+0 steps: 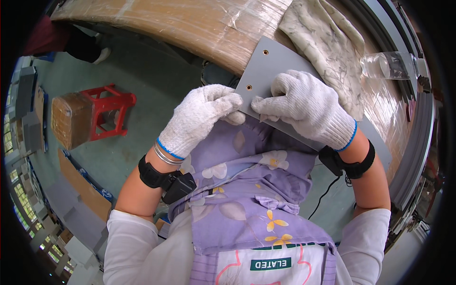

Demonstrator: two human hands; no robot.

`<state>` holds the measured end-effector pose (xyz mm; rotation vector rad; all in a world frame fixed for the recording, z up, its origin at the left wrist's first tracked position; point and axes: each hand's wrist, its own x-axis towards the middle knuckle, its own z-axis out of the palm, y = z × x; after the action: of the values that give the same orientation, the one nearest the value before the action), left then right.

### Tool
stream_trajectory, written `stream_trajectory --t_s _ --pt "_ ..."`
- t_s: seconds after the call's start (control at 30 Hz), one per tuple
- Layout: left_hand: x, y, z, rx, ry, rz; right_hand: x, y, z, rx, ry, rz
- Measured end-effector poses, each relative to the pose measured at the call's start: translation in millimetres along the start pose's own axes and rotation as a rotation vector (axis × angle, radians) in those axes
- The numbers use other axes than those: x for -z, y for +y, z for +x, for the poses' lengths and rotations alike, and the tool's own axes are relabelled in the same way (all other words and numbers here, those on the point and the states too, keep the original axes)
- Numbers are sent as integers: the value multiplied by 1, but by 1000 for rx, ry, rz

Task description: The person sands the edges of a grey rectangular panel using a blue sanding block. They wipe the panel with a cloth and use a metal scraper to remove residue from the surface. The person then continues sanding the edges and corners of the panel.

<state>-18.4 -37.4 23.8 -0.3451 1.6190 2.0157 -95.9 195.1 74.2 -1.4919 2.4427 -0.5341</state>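
A: Left side first. What's in the grip?

B: My left hand [204,110], gloved in white knit, has its fingers closed on the near left corner of a grey panel [267,71]. Thumb and forefinger meet at the edge.

A: And the right?

B: My right hand [304,105], same knit, blue cuff. Fingers curled, thumb laid on the panel's face by its near edge. A small pale tip [262,118] shows under the thumb. Whether I'm pinching it, or the panel, I cannot tell; the glove hides it.

A: Where does the panel lie?

B: Aslant on the table [190,14], which is brown under clear film. Near edge towards me, above my purple apron [237,209]. Two brass-coloured holes [249,88] along its left end, and the far side runs away to the right beneath my wrist.

A: Close by?

B: A pale patterned cloth [327,52], rumpled, just beyond the panel. Right of that, a clear bottle [387,65] on its side.

A: Further out?

B: To the left, well apart, a red stool [111,110] with a brown taped box [71,119] against it. Upper left, another person [78,45]: dark trousers, pale shoe.
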Motion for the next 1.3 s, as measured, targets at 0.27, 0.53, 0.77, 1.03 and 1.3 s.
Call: stream_trajectory --t_s 0.27,0.53,0.77,1.03,1.3 --pt "1 -2 1 1 3 -23 3 -1 -17 0 21 5" --pt "-8 3 -1 -63 80 144 18 -3 -76 -195 193 566" --pt "-8 -17 -7 -573 267 643 49 51 -189 -944 1074 1047" --pt "12 -9 -11 -800 448 885 39 149 -272 -1123 1362 1121" --pt "-8 16 -1 -1030 477 1418 43 55 -167 -1102 845 -158"
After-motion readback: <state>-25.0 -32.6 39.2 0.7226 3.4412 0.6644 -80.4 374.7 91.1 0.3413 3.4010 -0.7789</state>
